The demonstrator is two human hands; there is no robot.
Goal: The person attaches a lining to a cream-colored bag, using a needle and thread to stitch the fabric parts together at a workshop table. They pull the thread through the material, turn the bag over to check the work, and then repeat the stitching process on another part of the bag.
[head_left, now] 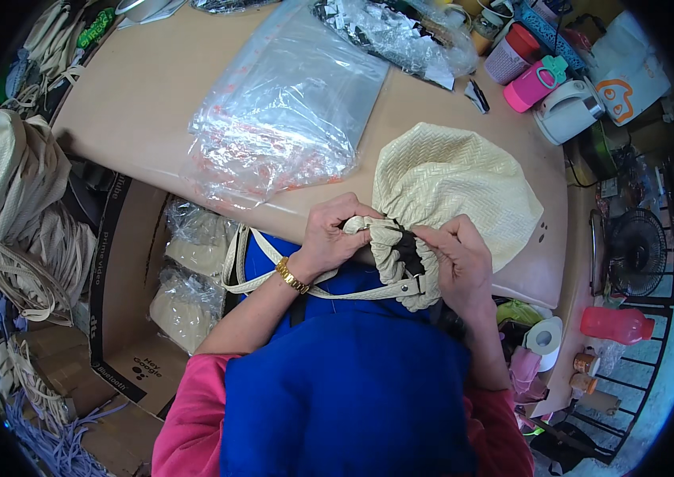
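A cream woven-textured bag (464, 179) with a gathered mouth lies at the table's near edge, its body spread out on the tabletop. My left hand (333, 234), a gold watch or bracelet on its wrist, pinches the ruffled rim on the left side. On the other side of the mouth, my right hand (460, 258) is closed on the rim, thumb and forefinger together. Between them the dark lining (408, 253) shows. A cream strap (365, 294) with a metal stud runs below the mouth and loops left past my left wrist. My right palm's inner side is hidden.
Clear plastic sleeves (297, 95) lie stacked beyond my hands. On the left, an open cardboard box (126, 246) holds wrapped cream bags (190, 310), beside a pile of unwrapped ones (15, 175). A pink tumbler (529, 86) and white kettle (567, 111) stand at the far right.
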